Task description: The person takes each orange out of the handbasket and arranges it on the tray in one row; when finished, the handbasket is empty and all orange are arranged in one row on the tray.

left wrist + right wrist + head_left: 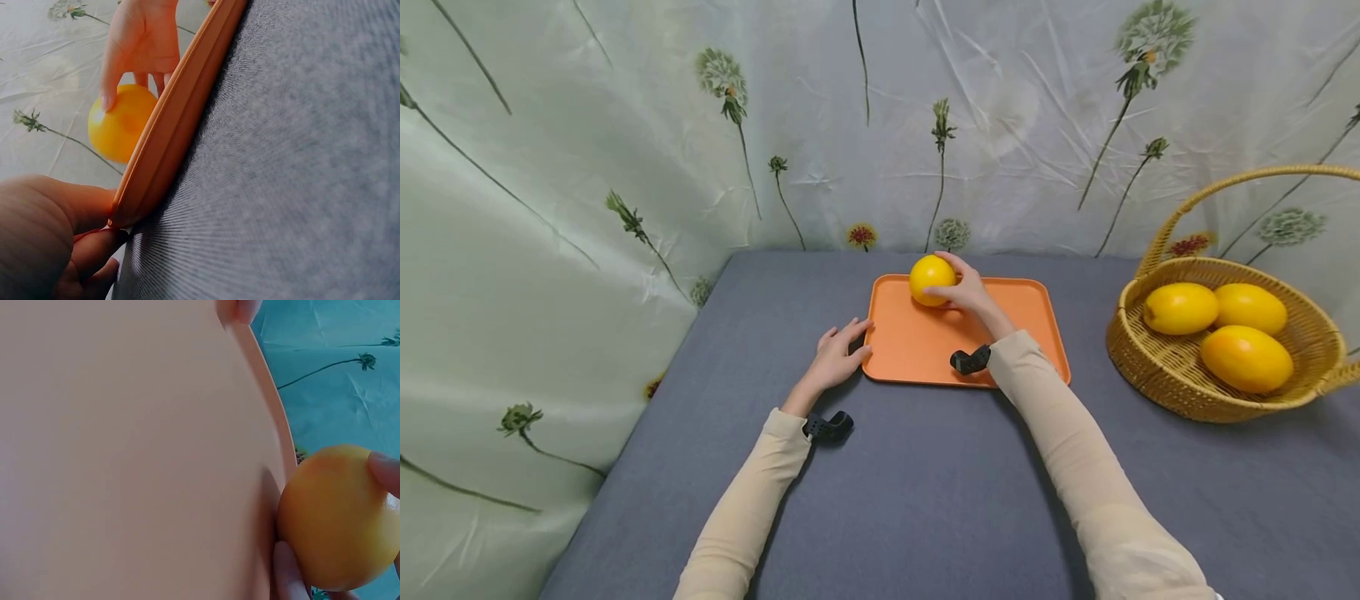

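Note:
A round, glossy yellow fruit is at the far left part of an orange tray, near its back rim. My right hand grips it from the right, with the thumb on the near side and fingers behind. The fruit fills the lower right of the right wrist view, fingertips pressed on its skin. My left hand reaches to the tray's left side, with thumb and fingertips right at the rim. In the left wrist view the thumb meets the tray's corner, while the other fingers are partly hidden below it.
A woven basket with an arched handle stands on the right, holding three yellow fruits. Grey cloth covers the table. Behind and left hangs a pale curtain with dandelion prints. Each wrist wears a black camera.

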`<action>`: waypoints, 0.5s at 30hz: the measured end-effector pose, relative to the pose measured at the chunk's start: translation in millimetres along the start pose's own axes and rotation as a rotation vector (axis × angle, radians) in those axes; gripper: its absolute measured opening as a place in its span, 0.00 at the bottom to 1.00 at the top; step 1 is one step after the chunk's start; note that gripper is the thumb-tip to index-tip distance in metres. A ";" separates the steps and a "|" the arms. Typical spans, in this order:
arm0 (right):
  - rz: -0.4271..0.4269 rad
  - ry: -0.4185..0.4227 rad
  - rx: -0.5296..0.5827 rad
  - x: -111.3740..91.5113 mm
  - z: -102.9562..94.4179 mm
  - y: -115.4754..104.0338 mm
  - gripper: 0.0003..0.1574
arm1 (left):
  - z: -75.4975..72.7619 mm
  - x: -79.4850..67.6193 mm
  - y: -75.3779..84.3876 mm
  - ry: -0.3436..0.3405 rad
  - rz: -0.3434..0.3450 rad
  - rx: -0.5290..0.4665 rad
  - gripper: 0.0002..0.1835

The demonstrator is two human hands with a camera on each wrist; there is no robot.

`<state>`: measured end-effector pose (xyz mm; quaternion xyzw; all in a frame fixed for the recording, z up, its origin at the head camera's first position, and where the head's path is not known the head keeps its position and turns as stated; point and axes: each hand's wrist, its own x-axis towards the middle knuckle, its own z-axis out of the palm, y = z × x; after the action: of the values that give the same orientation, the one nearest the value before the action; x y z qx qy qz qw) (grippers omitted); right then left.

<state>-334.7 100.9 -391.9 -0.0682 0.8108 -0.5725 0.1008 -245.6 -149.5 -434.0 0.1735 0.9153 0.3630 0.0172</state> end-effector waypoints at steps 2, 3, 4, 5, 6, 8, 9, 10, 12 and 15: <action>0.001 -0.010 0.019 -1.1 1.4 -4.6 0.47 | -0.1 0.9 -0.1 0.001 0.005 0.000 0.27; -0.007 -0.011 0.020 -0.4 2.5 -5.3 0.47 | -0.2 1.3 -0.2 0.002 0.007 0.000 0.27; -0.016 -0.016 0.019 0.2 3.8 -6.0 0.47 | -0.1 1.6 -0.3 0.002 0.009 -0.001 0.27; -0.030 -0.016 0.015 1.2 5.5 -6.4 0.47 | -0.1 1.6 -0.3 0.003 0.012 0.000 0.27; -0.041 -0.019 0.011 1.9 7.6 -6.9 0.47 | -0.2 1.3 -0.1 0.005 0.015 -0.002 0.27; -0.064 -0.016 -0.013 4.2 12.2 -7.3 0.47 | -0.1 0.9 0.2 0.005 0.017 -0.003 0.27; -0.079 -0.010 -0.034 7.7 14.9 -3.9 0.47 | 0.0 0.8 0.2 0.005 0.018 -0.003 0.27; -0.083 -0.009 -0.040 8.4 17.4 -4.3 0.47 | 0.1 0.7 0.2 0.006 0.021 0.000 0.27; -0.085 -0.011 -0.042 9.2 22.0 -5.4 0.47 | -0.1 0.5 0.3 0.009 0.021 -0.001 0.27; -0.083 -0.012 -0.040 8.9 26.9 -8.1 0.47 | -0.4 0.7 0.1 0.011 0.017 0.003 0.27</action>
<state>-336.9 71.6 -393.8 -0.1075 0.8179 -0.5594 0.0805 -246.3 -149.5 -433.5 0.1795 0.9144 0.3627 0.0089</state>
